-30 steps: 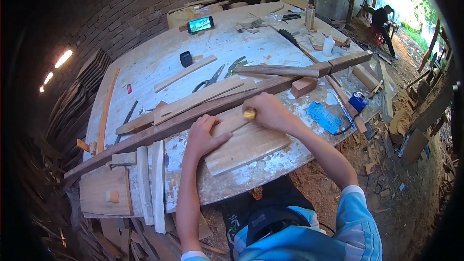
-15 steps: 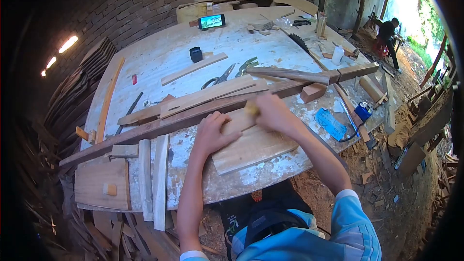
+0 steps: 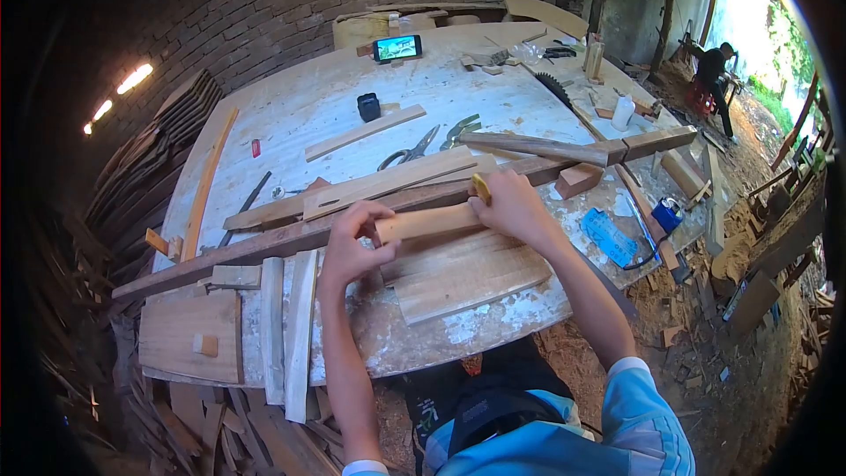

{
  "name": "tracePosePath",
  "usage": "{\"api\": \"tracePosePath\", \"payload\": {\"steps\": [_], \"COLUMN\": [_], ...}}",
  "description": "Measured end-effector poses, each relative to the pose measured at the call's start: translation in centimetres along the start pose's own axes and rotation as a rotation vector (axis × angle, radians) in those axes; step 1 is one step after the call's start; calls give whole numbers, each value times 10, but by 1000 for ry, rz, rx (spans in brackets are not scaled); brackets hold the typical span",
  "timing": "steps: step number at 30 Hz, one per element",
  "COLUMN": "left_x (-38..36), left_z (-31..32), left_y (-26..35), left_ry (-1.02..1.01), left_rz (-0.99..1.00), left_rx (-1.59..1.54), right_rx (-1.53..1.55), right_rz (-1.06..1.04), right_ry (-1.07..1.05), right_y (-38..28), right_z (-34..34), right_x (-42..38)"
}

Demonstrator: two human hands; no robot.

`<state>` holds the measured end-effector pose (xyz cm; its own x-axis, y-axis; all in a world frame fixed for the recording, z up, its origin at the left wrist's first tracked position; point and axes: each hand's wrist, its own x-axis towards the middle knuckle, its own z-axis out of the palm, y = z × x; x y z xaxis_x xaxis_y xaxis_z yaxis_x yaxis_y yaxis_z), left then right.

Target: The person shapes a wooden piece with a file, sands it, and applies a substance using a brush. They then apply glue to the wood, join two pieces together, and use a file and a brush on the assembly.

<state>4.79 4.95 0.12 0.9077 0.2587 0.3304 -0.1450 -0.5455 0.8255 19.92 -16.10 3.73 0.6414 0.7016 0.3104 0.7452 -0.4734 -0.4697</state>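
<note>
A short wooden board (image 3: 429, 224) is lifted at a tilt over a wider flat plank (image 3: 471, 275) at the table's near edge. My left hand (image 3: 355, 242) grips its left end between thumb and fingers. Closed at the board's right end, my right hand (image 3: 514, 204) holds a small yellow piece (image 3: 480, 188), which looks like folded sandpaper; the palm hides most of it. Just beyond both hands runs a long dark wooden beam (image 3: 291, 240), with a slotted light board (image 3: 388, 183) lying against its far side.
Scissors (image 3: 410, 148), pliers (image 3: 461, 129), a black tape measure (image 3: 368, 107) and a propped phone (image 3: 397, 48) lie farther back. A circular saw blade (image 3: 552, 86) and a white bottle (image 3: 623, 112) are at right. Another person (image 3: 712, 79) works in the background.
The short board has come up off the plank, with my left hand now around its left end instead of pressing flat. My right hand has moved slightly right and is no longer blurred.
</note>
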Motion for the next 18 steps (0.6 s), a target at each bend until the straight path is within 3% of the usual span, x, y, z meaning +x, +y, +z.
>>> {"api": "tracePosePath", "payload": {"steps": [3,7,10,15,17,18], "left_x": [4,5,5,4,5,6], "left_z": [30,35,36,31,31,32], "left_y": [11,4,-15,-10,-9,-6], "left_ry": [247,255,316,298,292,281], "left_rz": [125,112,145,134,131,156], "left_rx": [-590,-675,-656,-636,-659,-673], "right_rx": [123,667,1218,872,458,366], "right_rz": [-40,-143,-2,283,416,393], "right_ry": [7,48,-149,-90,96,77], "right_y": [-8,-43,-59,27,58,57], "right_z": [-2,-16,-22,-1,-10,-12], "right_x": [3,8,11,19,15,16]}}
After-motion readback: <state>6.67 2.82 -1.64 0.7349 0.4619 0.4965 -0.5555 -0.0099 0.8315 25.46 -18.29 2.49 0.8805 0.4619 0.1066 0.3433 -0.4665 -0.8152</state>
